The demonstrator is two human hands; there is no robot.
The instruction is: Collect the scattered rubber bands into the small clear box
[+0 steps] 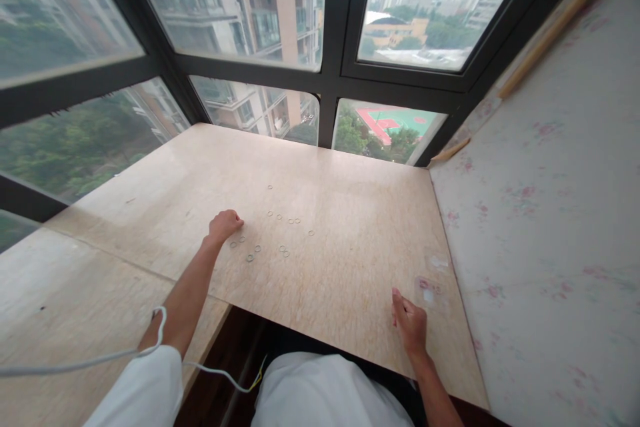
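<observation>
Several small thin metal rings lie scattered on the beige stone-patterned tabletop, among them a far ring and a right-hand ring. My left hand is closed over the tabletop, left of the rings, with a near ring just below it. Whatever its curled fingers hold, if anything, is hidden. My right hand is also closed, thumb side up, near the front right of the tabletop. Its fingers hide what may be inside. Close beside it sits a small clear plastic box with something whitish in it.
Another clear plastic piece lies behind the box, by the floral-papered wall. Dark window frames border the back and left. A pale cable passes across my left forearm. The tabletop's front edge runs before my body.
</observation>
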